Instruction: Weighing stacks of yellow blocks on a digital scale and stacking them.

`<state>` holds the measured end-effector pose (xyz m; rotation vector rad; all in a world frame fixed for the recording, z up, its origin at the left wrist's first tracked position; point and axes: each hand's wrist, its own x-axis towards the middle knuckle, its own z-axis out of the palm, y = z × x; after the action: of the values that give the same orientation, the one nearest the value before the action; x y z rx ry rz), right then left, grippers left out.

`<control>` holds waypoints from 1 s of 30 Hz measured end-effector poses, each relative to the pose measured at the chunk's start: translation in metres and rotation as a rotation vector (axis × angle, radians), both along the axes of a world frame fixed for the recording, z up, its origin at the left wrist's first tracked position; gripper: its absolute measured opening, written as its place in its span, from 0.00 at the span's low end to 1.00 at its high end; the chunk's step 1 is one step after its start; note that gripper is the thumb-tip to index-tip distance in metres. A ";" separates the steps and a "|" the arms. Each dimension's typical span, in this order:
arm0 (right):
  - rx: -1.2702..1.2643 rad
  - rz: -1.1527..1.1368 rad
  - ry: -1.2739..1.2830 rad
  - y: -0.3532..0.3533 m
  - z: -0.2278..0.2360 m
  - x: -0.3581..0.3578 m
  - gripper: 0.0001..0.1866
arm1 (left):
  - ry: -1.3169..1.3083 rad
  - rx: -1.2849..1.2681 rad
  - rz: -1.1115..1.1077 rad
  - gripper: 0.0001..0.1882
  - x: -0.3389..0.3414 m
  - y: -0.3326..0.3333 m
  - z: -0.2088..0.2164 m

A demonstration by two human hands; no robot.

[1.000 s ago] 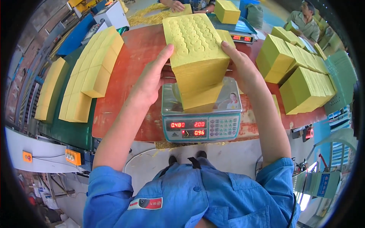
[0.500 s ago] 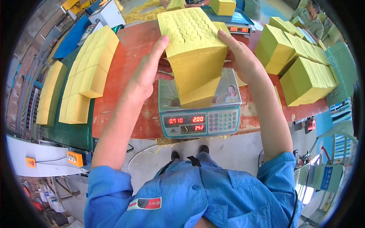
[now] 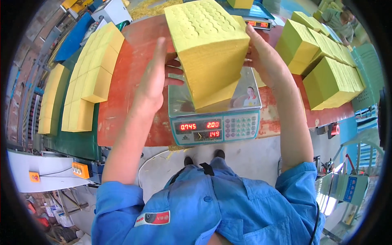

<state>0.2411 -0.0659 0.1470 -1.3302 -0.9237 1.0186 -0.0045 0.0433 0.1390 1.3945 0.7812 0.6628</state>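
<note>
- Yellow sponge stack: a tall block of flat yellow sheets with a dimpled top face, standing on the steel pan of the weighing scale, which sits at the near edge of the red desk, roughly mid-length.
- Left hand: flat against the stack's left side, fingers spread wide and pressing the lower sheets; it steadies rather than closes around anything.
- Right hand: laid open against the stack's right side, palm inward, fingers extended along the sheets; I cannot tell whether the fingertips hook behind the block.
- Step in hand, as judged: the stack is being squared between both palms on the pan while the red display gives a reading.
- Next move, as judged: it calls for even pressure from both sides so the sheets do not fan or slide, and the palms lifted clear if a true weight is wanted.
- Surroundings: more yellow blocks lie in rows along the desk's left edge; greener-yellow stacks stand at the right edge; a second scale is at the far edge.
- Another person sits beyond the far right corner.
</note>
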 end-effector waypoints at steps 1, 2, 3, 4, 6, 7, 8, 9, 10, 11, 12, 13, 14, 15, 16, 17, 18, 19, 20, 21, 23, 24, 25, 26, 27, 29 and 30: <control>-0.001 -0.004 0.000 0.000 -0.011 0.005 0.37 | 0.000 -0.001 -0.004 0.42 0.003 -0.004 -0.011; 0.077 0.004 0.021 0.002 -0.025 0.010 0.39 | -0.103 0.066 0.094 0.39 0.008 -0.010 -0.021; 0.156 0.012 0.041 0.007 -0.041 0.014 0.41 | -0.207 0.132 0.190 0.37 0.016 -0.014 -0.031; 0.192 -0.033 0.046 0.014 -0.065 0.019 0.43 | -0.400 0.012 0.158 0.32 0.026 -0.016 -0.043; 0.142 -0.091 0.126 0.022 -0.086 0.005 0.42 | -0.393 -0.104 0.177 0.32 0.037 -0.017 -0.051; 0.099 -0.144 0.205 0.024 -0.087 -0.008 0.41 | -0.386 -0.213 0.198 0.33 0.041 -0.019 -0.052; 0.103 -0.131 0.209 0.027 -0.083 -0.029 0.41 | -0.438 -0.291 0.254 0.29 0.043 -0.017 -0.057; 0.145 -0.140 0.203 0.025 -0.078 -0.049 0.40 | -0.438 -0.290 0.260 0.29 0.042 -0.010 -0.063; 0.188 -0.149 0.198 0.022 -0.074 -0.061 0.38 | -0.471 -0.302 0.215 0.28 0.040 -0.004 -0.067; 0.187 -0.145 0.200 0.024 -0.074 -0.063 0.38 | -0.504 -0.315 0.171 0.27 0.039 0.002 -0.071; 0.199 -0.164 0.224 0.025 -0.074 -0.065 0.37 | -0.504 -0.314 0.176 0.27 0.038 0.009 -0.077; 0.212 -0.190 0.247 0.026 -0.074 -0.066 0.36 | -0.484 -0.238 0.111 0.26 0.040 0.014 -0.078; 0.211 -0.190 0.247 0.028 -0.077 -0.065 0.36 | -0.465 -0.162 0.046 0.25 0.040 0.018 -0.080; 0.215 -0.267 0.291 0.032 -0.084 -0.062 0.36 | -0.466 -0.161 0.047 0.25 0.041 0.020 -0.082; 0.215 -0.346 0.335 0.034 -0.085 -0.061 0.37 | -0.469 -0.203 0.071 0.26 0.046 0.019 -0.081; 0.213 -0.346 0.332 0.034 -0.084 -0.060 0.37 | -0.473 -0.244 0.095 0.26 0.050 0.018 -0.080; 0.197 -0.350 0.366 0.033 -0.081 -0.059 0.37 | -0.476 -0.245 0.097 0.26 0.052 0.018 -0.077; 0.181 -0.358 0.402 0.031 -0.079 -0.059 0.37 | -0.473 -0.263 0.100 0.26 0.054 0.016 -0.072; 0.205 -0.348 0.412 0.032 -0.080 -0.057 0.36 | -0.470 -0.280 0.103 0.27 0.055 0.014 -0.067; 0.203 -0.350 0.408 0.029 -0.078 -0.060 0.36 | -0.473 -0.283 0.101 0.27 0.056 0.011 -0.063; 0.198 -0.367 0.443 0.022 -0.068 -0.066 0.35 | -0.558 -0.397 0.157 0.25 0.056 0.007 -0.054; 0.200 -0.370 0.438 0.019 -0.073 -0.066 0.35 | -0.562 -0.398 0.153 0.25 0.052 0.002 -0.051; 0.265 -0.319 0.357 0.016 -0.081 -0.065 0.35 | -0.545 -0.343 0.176 0.27 0.048 -0.005 -0.050; 0.327 -0.269 0.275 0.011 -0.086 -0.064 0.35 | -0.527 -0.290 0.199 0.30 0.043 -0.012 -0.050; 0.327 -0.279 0.273 0.004 -0.092 -0.063 0.35 | -0.526 -0.294 0.189 0.30 0.036 -0.015 -0.053; 0.403 -0.297 0.051 -0.012 -0.096 -0.073 0.34 | -0.514 0.101 0.179 0.33 0.012 -0.018 -0.062; 0.395 -0.311 0.053 -0.025 -0.096 -0.081 0.34 | -0.508 0.090 0.168 0.33 0.000 -0.024 -0.066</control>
<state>0.1606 -0.0907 0.0513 -1.0657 -0.7974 0.5921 -0.0044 0.0192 0.0729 1.1728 0.4668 1.1406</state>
